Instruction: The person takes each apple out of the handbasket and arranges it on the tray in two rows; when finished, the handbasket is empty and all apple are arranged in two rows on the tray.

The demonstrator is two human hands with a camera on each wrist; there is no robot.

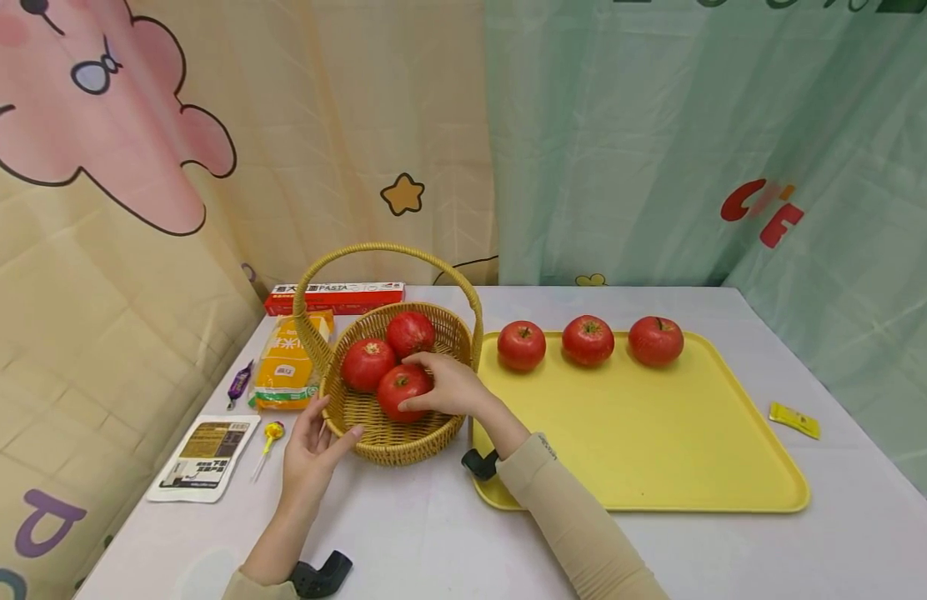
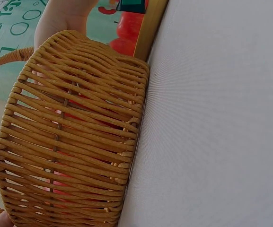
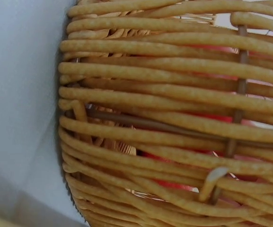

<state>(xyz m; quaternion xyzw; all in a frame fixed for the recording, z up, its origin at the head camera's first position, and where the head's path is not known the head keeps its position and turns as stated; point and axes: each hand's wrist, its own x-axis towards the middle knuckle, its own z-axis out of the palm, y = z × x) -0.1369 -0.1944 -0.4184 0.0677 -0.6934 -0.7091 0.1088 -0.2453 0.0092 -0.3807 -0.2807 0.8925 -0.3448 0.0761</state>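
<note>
Right hand grips an apple in the basket while the left steadies the rim.

The right hand (image 1: 448, 385) curls fingers and thumb round the nearest round red apple (image 1: 400, 390), which lies at 6 o'clock inside the woven tan wicker basket with a hoop handle (image 1: 392, 446), touching two more red apples (image 1: 366, 363) at 11 and 12 o'clock. The left hand (image 1: 309, 446), fingers relaxed and fairly straight, rests its fingertips against the basket's outer wall at 7 o'clock. To lift cleanly, I judge the grip should close evenly, rise straight and clear the handle. At 3 o'clock a flat yellow plastic tray (image 1: 658, 450) carries three red apples (image 1: 588, 339) in a row; food packets (image 1: 287, 367) lie at 9 o'clock.
</note>
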